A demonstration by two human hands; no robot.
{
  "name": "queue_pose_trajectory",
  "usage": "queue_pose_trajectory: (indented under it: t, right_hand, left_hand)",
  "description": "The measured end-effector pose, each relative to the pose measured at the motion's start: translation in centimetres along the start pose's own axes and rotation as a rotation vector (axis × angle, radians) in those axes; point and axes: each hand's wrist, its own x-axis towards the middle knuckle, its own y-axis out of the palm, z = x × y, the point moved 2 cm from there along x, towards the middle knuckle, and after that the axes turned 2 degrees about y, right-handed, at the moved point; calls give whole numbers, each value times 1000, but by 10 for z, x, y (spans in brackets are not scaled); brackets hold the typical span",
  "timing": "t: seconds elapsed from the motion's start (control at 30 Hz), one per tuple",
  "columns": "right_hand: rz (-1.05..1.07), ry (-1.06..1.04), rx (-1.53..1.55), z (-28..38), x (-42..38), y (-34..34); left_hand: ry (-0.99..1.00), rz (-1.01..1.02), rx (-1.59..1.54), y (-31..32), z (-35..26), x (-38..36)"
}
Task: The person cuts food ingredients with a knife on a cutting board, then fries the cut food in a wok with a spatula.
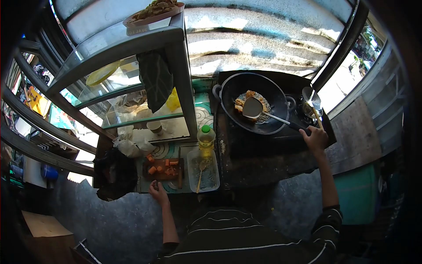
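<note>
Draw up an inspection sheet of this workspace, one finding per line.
Surface: dark stove beside a pattern-covered counter.
Job's things: wok with browned food; metal spatula, its blade over the food.
Clutter: carrot pieces on a cutting board; plastic tub; green-capped bottle; black plastic bag.
Hands: right hand grips the spatula's handle; left hand by the board's near edge, contact unclear.
Cables: nothing seen.
Surroundings: glass display case; corrugated wall.
</note>
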Motion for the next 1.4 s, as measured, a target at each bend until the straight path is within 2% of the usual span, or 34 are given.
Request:
queue_pose_trajectory:
  t: [0.1,0.3,0.4,0.47,0.6,0.8,1.13,1.4]
  right_hand:
    - [31,-42,0,4,-4,12]
    - [-55,-12,-25,4,3,19]
    - [-32,52,8,-8,5,5]
    - [-120,106,-43,-15,1,0]
    - [-129,147,-74,-15,-1,2]
    - [-43,102,-36,-3,-8,24]
    - [-191,-17,-31,0,-12,3]
    - [-235,-171,-111,44,-10,22]
  left_hand:
    - [21,7,1,2,3,2]
    - [28,16,-5,4,4,6]
    - [25,22,4,0,2,6]
    - [47,21,11,0,4,5]
    - [41,36,-3,1,2,5]
    - [45,56,-23,7,-1,7]
    - [116,54,-38,10,6,12]
    - [71,57,-80,10,-11,4]
